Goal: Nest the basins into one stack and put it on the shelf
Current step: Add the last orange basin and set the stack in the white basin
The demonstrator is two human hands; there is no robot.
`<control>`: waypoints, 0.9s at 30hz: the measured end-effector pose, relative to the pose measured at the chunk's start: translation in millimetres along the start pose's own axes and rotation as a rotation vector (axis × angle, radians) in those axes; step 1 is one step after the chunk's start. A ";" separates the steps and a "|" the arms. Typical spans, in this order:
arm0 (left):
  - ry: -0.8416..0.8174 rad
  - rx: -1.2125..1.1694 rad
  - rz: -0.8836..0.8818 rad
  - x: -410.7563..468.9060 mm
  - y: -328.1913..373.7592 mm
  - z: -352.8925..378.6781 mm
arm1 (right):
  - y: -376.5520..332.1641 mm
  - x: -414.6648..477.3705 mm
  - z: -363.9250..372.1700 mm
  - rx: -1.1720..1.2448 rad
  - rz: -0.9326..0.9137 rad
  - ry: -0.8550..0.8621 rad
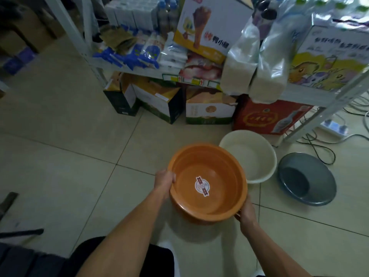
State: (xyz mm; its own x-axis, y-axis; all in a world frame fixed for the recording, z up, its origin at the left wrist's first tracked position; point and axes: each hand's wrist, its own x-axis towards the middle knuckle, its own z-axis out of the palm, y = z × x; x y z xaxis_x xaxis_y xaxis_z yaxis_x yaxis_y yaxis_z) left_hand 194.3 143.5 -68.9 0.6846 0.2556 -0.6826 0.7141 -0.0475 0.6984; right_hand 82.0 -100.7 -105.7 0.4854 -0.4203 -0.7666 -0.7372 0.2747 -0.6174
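An orange basin [221, 172] with a round sticker on its bottom is held above the tiled floor. My left hand [164, 181] grips its left rim and my right hand [247, 212] grips its near right rim. A white basin [253, 154] sits on the floor just beyond it to the right, partly hidden behind the orange rim. A grey basin [307, 178] rests on the floor farther right. The metal shelf [139, 68] stands behind, packed with goods.
Cartons [209, 108] line the floor under the shelf. A power strip [333, 126] and loose cables [319, 144] lie at the right by the shelf leg. Dark objects lie at the left edge. My knees show at the bottom.
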 end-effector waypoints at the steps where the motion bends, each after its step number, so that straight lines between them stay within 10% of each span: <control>1: 0.002 0.014 0.001 0.2 -8.4 3.1 | 0.2 -2.3 -3.3 0.009 -0.022 0.017; 21: -0.047 0.635 -0.130 30.2 -63.5 27.0 | 22.6 28.5 6.1 -0.396 -0.141 0.227; 27: -0.121 0.542 -0.197 34.1 -76.9 32.7 | 34.7 40.5 10.8 -0.661 -0.202 0.007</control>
State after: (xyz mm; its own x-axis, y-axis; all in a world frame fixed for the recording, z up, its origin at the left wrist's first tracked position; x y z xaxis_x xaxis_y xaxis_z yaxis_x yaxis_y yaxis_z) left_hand 167.5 124.3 -152.9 0.5207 0.1989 -0.8302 0.7803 -0.5056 0.3682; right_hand 81.2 -98.9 -160.1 0.6420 -0.4137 -0.6455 -0.7655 -0.3935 -0.5091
